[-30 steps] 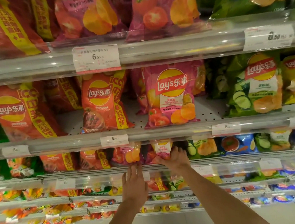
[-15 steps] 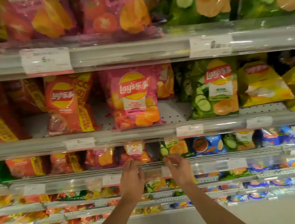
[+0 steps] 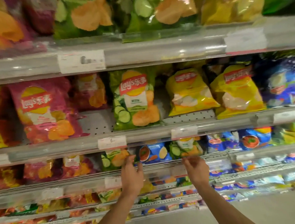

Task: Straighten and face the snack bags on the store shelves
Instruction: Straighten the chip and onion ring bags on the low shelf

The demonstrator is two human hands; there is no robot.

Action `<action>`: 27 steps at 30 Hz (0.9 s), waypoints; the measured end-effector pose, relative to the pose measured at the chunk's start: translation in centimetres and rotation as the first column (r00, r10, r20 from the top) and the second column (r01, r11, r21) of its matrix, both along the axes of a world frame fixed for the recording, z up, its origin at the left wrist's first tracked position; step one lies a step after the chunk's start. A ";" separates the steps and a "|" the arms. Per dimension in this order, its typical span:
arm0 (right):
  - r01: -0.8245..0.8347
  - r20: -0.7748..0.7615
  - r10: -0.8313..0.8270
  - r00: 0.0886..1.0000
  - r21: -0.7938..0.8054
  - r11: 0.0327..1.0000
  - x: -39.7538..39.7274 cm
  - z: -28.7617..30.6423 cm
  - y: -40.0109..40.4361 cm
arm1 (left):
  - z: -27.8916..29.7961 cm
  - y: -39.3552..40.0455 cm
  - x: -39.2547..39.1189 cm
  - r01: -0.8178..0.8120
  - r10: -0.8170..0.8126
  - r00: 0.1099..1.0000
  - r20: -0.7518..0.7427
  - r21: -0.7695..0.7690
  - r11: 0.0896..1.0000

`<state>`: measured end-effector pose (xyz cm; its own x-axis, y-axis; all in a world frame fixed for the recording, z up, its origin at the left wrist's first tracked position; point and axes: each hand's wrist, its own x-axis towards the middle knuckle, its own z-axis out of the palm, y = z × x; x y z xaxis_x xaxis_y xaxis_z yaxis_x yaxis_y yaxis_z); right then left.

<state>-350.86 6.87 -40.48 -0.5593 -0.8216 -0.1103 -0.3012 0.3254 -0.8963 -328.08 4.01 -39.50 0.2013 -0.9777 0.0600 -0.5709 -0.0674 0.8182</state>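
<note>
The left hand (image 3: 131, 175) reaches up to the front rail (image 3: 158, 166) of a shelf, fingers straight and spread, their tips touching the lower corner of a small green cucumber bag (image 3: 114, 159) that stands just above the rail. The right hand (image 3: 196, 169) is raised beside it, well apart from the left, its fingers loosely curled just under the rail and holding nothing — blur hides whether the tips touch anything. Directly above the right hand stands a second small green bag (image 3: 183, 148), and between the two hands, just above them, a small blue bag (image 3: 154, 153) faces forward. Left of the left hand on the same shelf sit pink bags (image 3: 73, 165), blurred. One shelf above the hands, a large green cucumber bag (image 3: 135, 98) stands upright and faces out; right of it are two yellow bags (image 3: 189, 92) — both tilted — and left of it a pink tomato bag (image 3: 45, 110) leaning slightly. Price tags (image 3: 112, 142) hang on the rail just above the fingers
</note>
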 end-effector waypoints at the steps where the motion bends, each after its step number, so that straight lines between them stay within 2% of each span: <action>1: -0.004 0.002 0.004 1.000 -0.007 1.000 -1.3 0.1 0.0 | -0.3 -0.2 -0.9 0.000 0.000 1.000 0.019 -0.009 1.000; 6: -0.107 -0.043 0.104 0.994 -0.076 0.991 -5.2 0.5 -0.4 | -0.5 -1.0 -4.1 -0.017 0.021 0.998 -0.058 0.054 0.998; 8: -0.163 -0.071 0.159 0.985 -0.062 0.985 -6.0 0.5 -0.9 | -0.3 -1.1 -4.7 -0.025 0.035 0.993 -0.116 0.085 0.996; 12: -0.252 -0.134 0.252 0.959 0.017 0.968 -6.3 0.6 -2.7 | 0.4 -2.3 -4.6 0.003 0.003 0.999 -0.043 0.139 0.990; 16: -0.292 -0.143 0.303 0.942 0.090 0.952 -5.7 1.1 -4.4 | 0.4 -4.1 -4.2 0.036 -0.011 0.995 -0.100 0.252 0.967; 21: -0.314 -0.107 0.329 0.938 0.134 0.940 -5.5 0.8 -6.4 | 0.0 -5.8 -3.9 0.135 -0.161 0.984 0.071 0.286 0.949; 27: -0.338 -0.059 0.362 0.930 0.240 0.910 -5.5 0.1 -8.5 | -0.6 -8.1 -3.8 0.151 -0.119 0.986 -0.116 0.334 0.930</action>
